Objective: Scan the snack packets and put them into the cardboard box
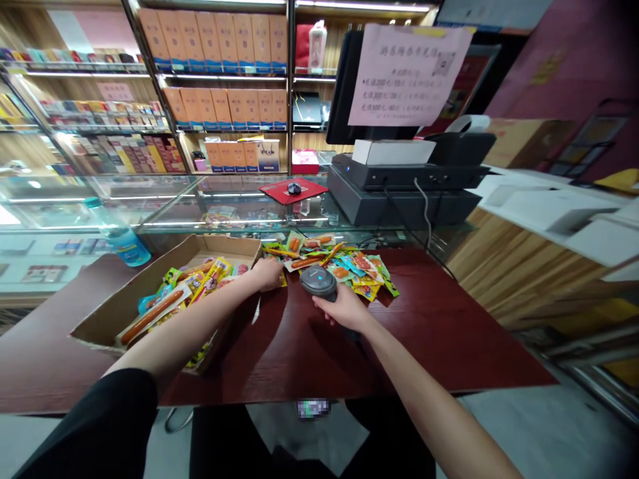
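My right hand [344, 307] is wrapped round the handle of a dark grey barcode scanner [318, 282], its head tipped towards the snack pile. At the right rim of an open cardboard box [104, 313], my left hand [268, 273] has its fingers closed on a small snack packet [280, 279] with a yellow edge; the fingers partly hide it. Inside the box lie several wrapped sausages [154, 314] and yellow packets [212, 276], partly covered by my left forearm. Beyond the scanner, a loose pile of snack packets [344, 263], many with sausages, spreads over the dark red table [309, 359].
A bottle of blue liquid [122, 236] stands behind the box. At the back are a glass counter [219, 199], a mouse [294, 189] on a red mat [269, 193], and a monitor [344, 86] above a cash drawer [399, 203]. A cable [426, 213] hangs towards the table.
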`<state>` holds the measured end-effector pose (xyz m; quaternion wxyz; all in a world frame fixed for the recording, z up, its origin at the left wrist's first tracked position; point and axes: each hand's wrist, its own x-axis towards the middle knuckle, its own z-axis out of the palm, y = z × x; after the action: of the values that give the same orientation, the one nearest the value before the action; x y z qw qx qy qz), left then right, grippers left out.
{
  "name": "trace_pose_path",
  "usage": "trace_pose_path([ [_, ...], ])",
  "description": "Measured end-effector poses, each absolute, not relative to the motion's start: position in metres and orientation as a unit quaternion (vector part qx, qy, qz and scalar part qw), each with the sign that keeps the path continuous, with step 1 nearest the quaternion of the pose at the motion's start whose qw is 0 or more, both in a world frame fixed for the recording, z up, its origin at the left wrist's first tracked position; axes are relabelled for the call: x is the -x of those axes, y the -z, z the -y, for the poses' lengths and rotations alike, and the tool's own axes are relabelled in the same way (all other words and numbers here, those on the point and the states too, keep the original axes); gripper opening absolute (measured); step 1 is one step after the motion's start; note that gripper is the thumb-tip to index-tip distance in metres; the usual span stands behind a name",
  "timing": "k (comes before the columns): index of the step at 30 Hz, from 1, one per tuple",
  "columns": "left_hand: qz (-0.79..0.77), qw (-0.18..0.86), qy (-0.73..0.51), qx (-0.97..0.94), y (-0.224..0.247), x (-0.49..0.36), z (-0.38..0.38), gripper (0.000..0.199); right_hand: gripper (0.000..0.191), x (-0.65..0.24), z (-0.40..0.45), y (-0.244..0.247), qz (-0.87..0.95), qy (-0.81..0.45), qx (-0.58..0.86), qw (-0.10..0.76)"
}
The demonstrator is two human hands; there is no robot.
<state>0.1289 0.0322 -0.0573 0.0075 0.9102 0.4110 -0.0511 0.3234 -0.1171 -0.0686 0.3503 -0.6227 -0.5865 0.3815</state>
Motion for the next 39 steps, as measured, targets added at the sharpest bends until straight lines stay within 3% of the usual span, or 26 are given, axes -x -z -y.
trace_pose_path([
  [3, -0.408, 0.083, 0.002, -0.909, 0.047, -0.123, -0.031, 0.036, 0.029, -0.319, 0.109, 0.061, 0.599, -0.381, 0.612, 0.348],
  [7, -0.454, 0.245, -0.207, -0.831, 0.023, -0.104, -0.031, 0.016, 0.024, -0.313, 0.082, 0.035, 0.636, -0.367, 0.585, 0.343],
  [11, -0.473, 0.487, -0.419, -0.604, 0.005, -0.081, -0.029, 0.032, 0.027, -0.309, 0.053, 0.016, 0.686, -0.35, 0.54, 0.339],
  [14, -0.442, 0.571, -0.46, -0.517, 0.005, -0.072, -0.026, 0.039, 0.028, -0.309, 0.044, 0.015, 0.692, -0.364, 0.53, 0.329],
  [23, -0.477, 0.607, -0.412, -0.483, 0.011, -0.068, -0.023, 0.045, 0.027, -0.314, 0.051, 0.018, 0.722, -0.316, 0.52, 0.329],
  [39, -0.487, 0.613, -0.404, -0.474, 0.015, -0.063, -0.025, 0.044, 0.028, -0.323, 0.054, 0.016, 0.705, -0.376, 0.514, 0.313],
])
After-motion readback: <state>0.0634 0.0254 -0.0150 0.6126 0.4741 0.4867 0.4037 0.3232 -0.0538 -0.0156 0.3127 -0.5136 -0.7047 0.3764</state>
